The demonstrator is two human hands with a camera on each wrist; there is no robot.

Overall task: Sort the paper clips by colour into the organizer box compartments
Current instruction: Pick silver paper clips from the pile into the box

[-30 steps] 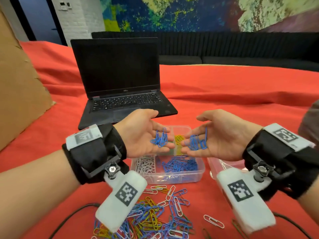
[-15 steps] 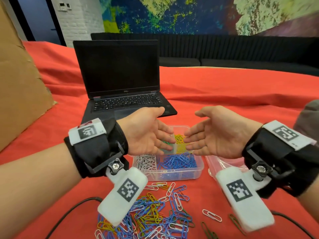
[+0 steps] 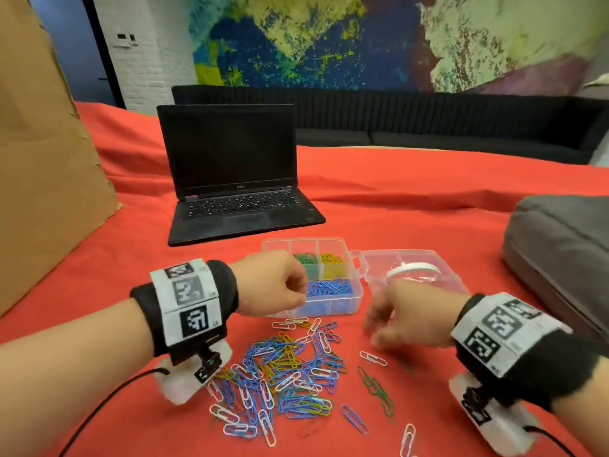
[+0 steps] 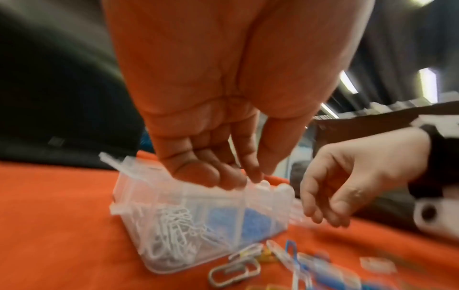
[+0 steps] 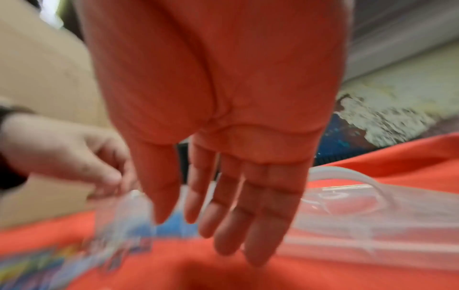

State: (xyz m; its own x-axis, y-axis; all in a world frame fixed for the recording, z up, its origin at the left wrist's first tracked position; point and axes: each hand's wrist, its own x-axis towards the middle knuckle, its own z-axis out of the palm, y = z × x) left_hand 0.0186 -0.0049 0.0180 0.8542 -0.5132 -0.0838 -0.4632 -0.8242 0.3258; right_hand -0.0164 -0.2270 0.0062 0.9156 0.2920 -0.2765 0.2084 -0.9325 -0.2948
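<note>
Two hands are over the red-covered table [image 3: 428, 199], neither holding anything that I can see. The left hand [image 3: 273, 283] hangs above the near-left part of the clear organizer box [image 3: 357, 293], fingers loosely bent downward; in the left wrist view the fingertips [image 4: 198, 174] sit right at the box's upper edge, though it's too blurry to say whether they touch it. The right hand [image 3: 405, 316] is at about 3 o'clock from the box's near corner, palm down with the fingers [image 5: 261, 212] mostly straight and spread, hovering above the cloth. It's motion-blurred in the head view.

The box has green clips [image 3: 304, 260] and yellow clips [image 3: 331, 258] in the far compartments, blue clips [image 3: 328, 288] in the near right one and white clips [image 4: 171, 225] in the near left one. Its open lid [image 3: 438, 275] lies flat at 3 o'clock from it.

The unsorted pile of paper clips [image 3: 283, 367], mostly blue, white and yellow, lies at 6 o'clock from the box, with a short string of green clips [image 3: 377, 389] just right of the pile.

A closed-screen-dark laptop [image 3: 234, 173] sits at 11 o'clock from the box, a cardboard sheet [image 3: 43, 153] stands at far left and a grey cushion [image 3: 560, 245] is at far right.
</note>
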